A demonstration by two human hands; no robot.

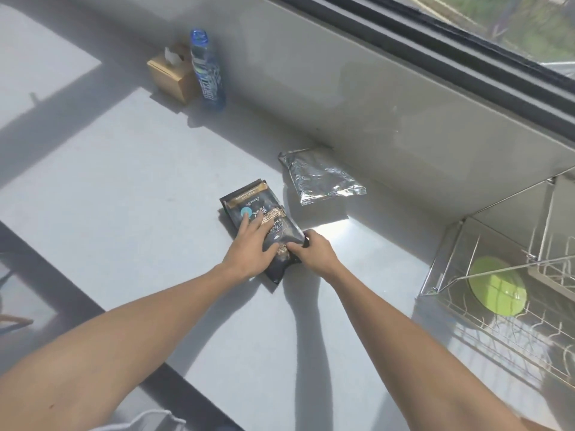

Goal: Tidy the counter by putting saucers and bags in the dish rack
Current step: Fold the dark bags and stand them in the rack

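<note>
A dark bag [260, 227] with a gold band across its far end and pale lettering lies flat on the pale grey bench [130, 213], roughly at its middle, turned at a slant so its near corner points toward the person. The left hand [252, 248] lies spread on top of the bag, fingers [245, 223] fanned out and pressing on the printed face; the right hand [314, 250] is curled around the bag's near right edge, pinching it between thumb and fingers. Just beyond the dark bag, apart from it, a crinkled silver foil bag [320, 177] lies flat against the foot of the grey wall panel [357, 98] below the window [497, 32]. At the right edge, a wire dish rack [485, 309] stands on the bench with a lime-green saucer [497, 289] standing on edge inside its lower tier. Between the hands and the rack the bench surface is bare and brightly sunlit. To the left the bench runs wide and open up to its dark front edge. Far back near the wall, well apart from the bags, a blue plastic bottle [207, 70] stands upright just beside a brown tissue box [171, 76], touching or nearly so.
</note>
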